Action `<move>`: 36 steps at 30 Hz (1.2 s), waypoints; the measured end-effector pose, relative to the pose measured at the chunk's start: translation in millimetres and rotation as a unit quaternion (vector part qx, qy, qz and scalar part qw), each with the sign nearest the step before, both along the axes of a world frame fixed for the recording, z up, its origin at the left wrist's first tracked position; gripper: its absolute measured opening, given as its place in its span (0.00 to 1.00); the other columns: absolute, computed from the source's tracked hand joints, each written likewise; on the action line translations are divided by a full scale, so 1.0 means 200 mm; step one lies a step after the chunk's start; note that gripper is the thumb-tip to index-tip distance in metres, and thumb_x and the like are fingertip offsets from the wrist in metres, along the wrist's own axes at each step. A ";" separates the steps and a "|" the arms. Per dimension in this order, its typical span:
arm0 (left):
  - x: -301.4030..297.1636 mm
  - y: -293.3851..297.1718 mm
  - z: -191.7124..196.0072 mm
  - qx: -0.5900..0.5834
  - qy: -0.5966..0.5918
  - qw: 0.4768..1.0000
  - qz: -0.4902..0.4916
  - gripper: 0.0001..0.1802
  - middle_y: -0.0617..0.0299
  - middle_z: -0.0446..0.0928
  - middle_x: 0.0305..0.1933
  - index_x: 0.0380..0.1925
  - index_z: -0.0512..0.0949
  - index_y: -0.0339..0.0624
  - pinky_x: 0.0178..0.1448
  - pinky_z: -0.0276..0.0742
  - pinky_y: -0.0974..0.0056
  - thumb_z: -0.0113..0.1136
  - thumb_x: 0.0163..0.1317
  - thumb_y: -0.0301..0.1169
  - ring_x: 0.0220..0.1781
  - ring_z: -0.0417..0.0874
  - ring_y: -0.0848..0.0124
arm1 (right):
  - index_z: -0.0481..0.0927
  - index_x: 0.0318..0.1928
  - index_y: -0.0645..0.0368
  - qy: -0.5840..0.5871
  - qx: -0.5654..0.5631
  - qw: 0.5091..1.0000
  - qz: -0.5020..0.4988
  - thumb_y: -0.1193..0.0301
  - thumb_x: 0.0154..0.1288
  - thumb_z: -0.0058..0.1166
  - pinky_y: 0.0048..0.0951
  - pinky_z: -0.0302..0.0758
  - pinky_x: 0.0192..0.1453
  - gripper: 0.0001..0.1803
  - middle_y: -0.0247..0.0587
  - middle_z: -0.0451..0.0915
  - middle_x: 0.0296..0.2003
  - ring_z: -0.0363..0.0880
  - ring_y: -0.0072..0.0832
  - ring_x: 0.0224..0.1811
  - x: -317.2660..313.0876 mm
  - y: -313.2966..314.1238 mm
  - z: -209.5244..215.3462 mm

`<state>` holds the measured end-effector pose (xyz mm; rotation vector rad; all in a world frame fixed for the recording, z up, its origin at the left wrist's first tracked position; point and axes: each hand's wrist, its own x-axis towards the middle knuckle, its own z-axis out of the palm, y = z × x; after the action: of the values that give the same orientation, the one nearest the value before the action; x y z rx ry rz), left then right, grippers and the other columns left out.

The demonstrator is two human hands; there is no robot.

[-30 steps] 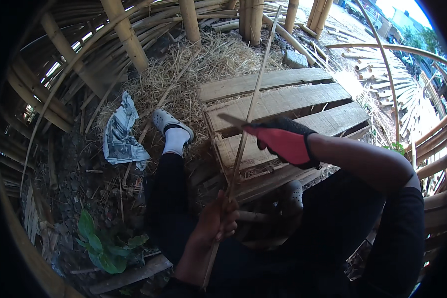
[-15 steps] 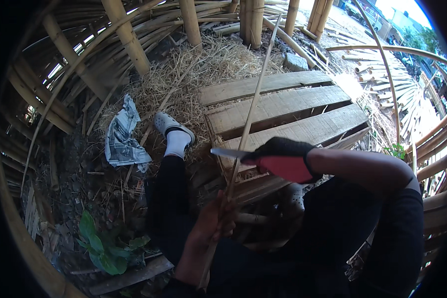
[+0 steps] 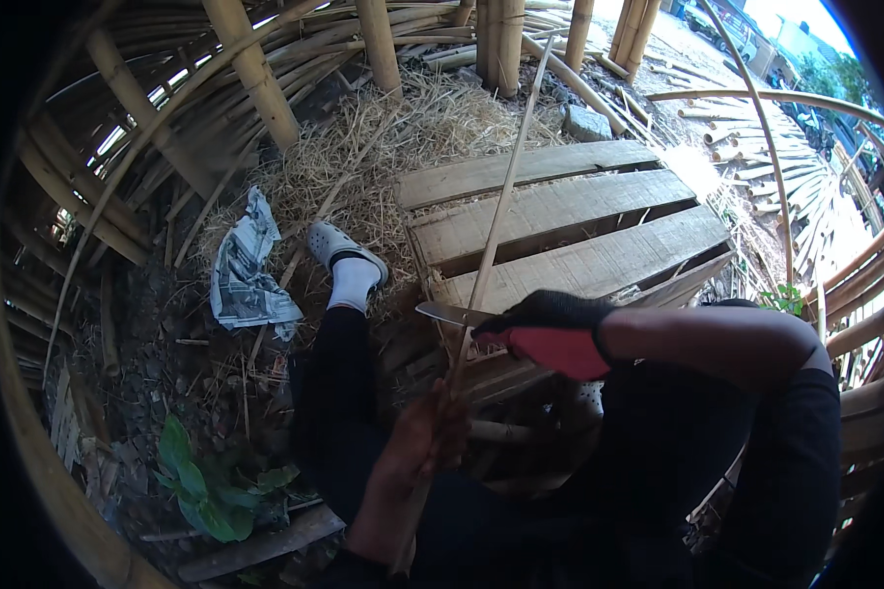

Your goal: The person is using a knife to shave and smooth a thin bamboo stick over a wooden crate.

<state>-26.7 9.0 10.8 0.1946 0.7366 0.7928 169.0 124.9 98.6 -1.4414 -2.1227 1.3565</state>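
Note:
A long thin bamboo strip [image 3: 502, 201] slants up and away across the view. Bare and wrapped round its lower part is my left hand [image 3: 430, 432], closed. My right hand [image 3: 555, 334], in a black and red glove, grips a knife [image 3: 444, 312]; its handle is hidden in the fist. The blade points left and lies across the strip, a little above my left hand. Behind the strip sits a slatted wooden crate [image 3: 599, 250]. The strip's lower end runs along my left forearm into shadow.
Crumpled newspaper [image 3: 250, 270] lies left of my clog-shod foot [image 3: 339, 250]. Straw [image 3: 393, 147] covers the ground behind. Bamboo posts [image 3: 250, 69] stand at the back left. A leafy green plant [image 3: 201, 481] is at lower left. Bent bamboo strips [image 3: 771, 147] arch at the right.
My right hand and the knife have shifted slightly down toward me along the strip, and the blade has tilted. My left hand keeps its hold in nearly the same place.

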 end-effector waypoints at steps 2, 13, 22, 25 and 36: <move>-0.01 -0.01 0.03 0.010 0.071 0.997 -0.040 0.28 0.72 0.57 0.10 0.26 0.65 0.49 0.09 0.49 0.73 0.39 0.71 0.61 0.04 0.54 0.80 | 0.84 0.46 0.54 -0.105 -0.216 0.954 -0.179 0.47 0.72 0.48 0.23 0.72 0.33 0.24 0.33 0.80 0.28 0.75 0.17 0.27 -0.05 0.11 0.29; 0.03 -0.02 0.02 0.014 0.038 0.999 -0.027 0.28 0.72 0.57 0.10 0.26 0.66 0.50 0.10 0.48 0.73 0.40 0.71 0.61 0.04 0.54 0.81 | 0.82 0.37 0.55 0.009 -0.014 1.000 -0.026 0.49 0.71 0.51 0.26 0.69 0.29 0.22 0.28 0.74 0.20 0.70 0.16 0.23 0.10 0.04 -0.09; 0.03 -0.02 0.06 0.028 0.050 0.998 -0.021 0.27 0.71 0.57 0.10 0.28 0.67 0.49 0.10 0.48 0.74 0.38 0.72 0.59 0.04 0.55 0.80 | 0.76 0.30 0.55 -0.029 0.010 0.995 0.094 0.43 0.69 0.46 0.28 0.61 0.21 0.27 0.27 0.66 0.16 0.64 0.20 0.16 0.03 0.00 -0.04; 0.02 -0.03 0.06 0.021 0.057 0.998 -0.027 0.27 0.71 0.57 0.09 0.29 0.67 0.49 0.10 0.48 0.74 0.38 0.72 0.59 0.04 0.55 0.80 | 0.77 0.29 0.53 -0.113 -0.244 0.953 -0.140 0.39 0.65 0.51 0.27 0.60 0.22 0.29 0.29 0.64 0.16 0.63 0.19 0.17 0.03 0.14 0.31; 0.04 -0.01 0.05 0.035 0.096 0.995 -0.022 0.28 0.71 0.56 0.09 0.26 0.66 0.49 0.09 0.48 0.73 0.39 0.71 0.60 0.03 0.54 0.79 | 0.81 0.38 0.60 -0.188 -0.112 0.975 0.047 0.39 0.66 0.49 0.24 0.68 0.31 0.32 0.31 0.74 0.24 0.69 0.17 0.24 -0.02 0.04 0.17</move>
<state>-19.0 6.1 20.5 0.3524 0.8839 0.7651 164.9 132.0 133.1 -1.8339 -2.3518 1.4974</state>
